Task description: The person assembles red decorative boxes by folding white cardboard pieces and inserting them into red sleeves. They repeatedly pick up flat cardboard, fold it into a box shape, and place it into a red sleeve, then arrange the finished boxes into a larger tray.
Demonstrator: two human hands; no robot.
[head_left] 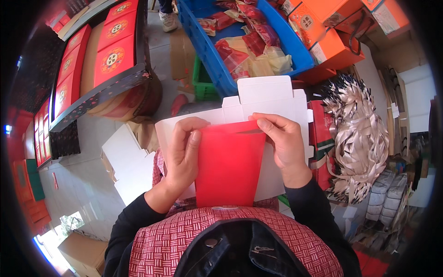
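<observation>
Across my lap, a flat red carton (230, 168) with a narrow folded strip along its far edge lies between both hands. My left hand (183, 150) is closed at its far left corner, thumb toward me and fingers bent behind. At the far right corner, my right hand (282, 141) pinches the strip between thumb and fingers. A slim gap shows under the strip near the right thumb. Beneath and beyond the carton lie white flat carton blanks (272, 104) with cut tabs; their stack's depth is hidden.
A blue crate (295, 44) of wrapped packets stands ahead, beside a green crate (203, 85). Red boxes (115, 53) fill a dark tray at left. Orange gift boxes (337, 46) are piled far right, with a bundle of beige ribbons (360, 138) nearer. More white blanks (127, 157) lie at left.
</observation>
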